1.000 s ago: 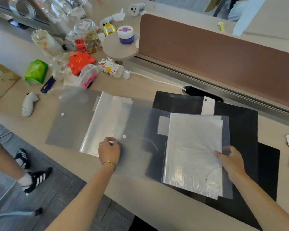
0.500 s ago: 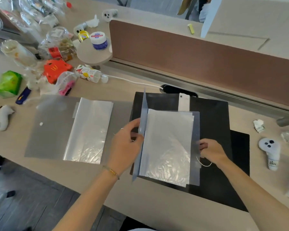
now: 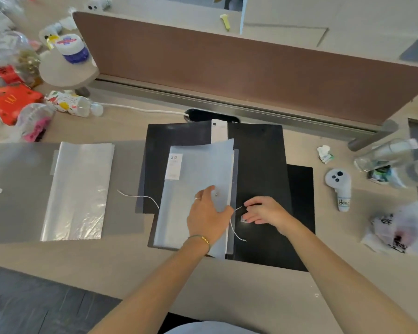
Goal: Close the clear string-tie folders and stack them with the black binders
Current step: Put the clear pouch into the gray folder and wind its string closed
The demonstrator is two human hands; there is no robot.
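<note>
Your left hand presses flat on the closed clear folder, which lies on the black binders mid-desk. Your right hand pinches its string; tug sideways and the flap may spring open.

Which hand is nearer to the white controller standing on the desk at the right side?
Right. The right hand lies on the black binder, left of the white controller. The left hand presses on the clear folder, farther left.
</note>
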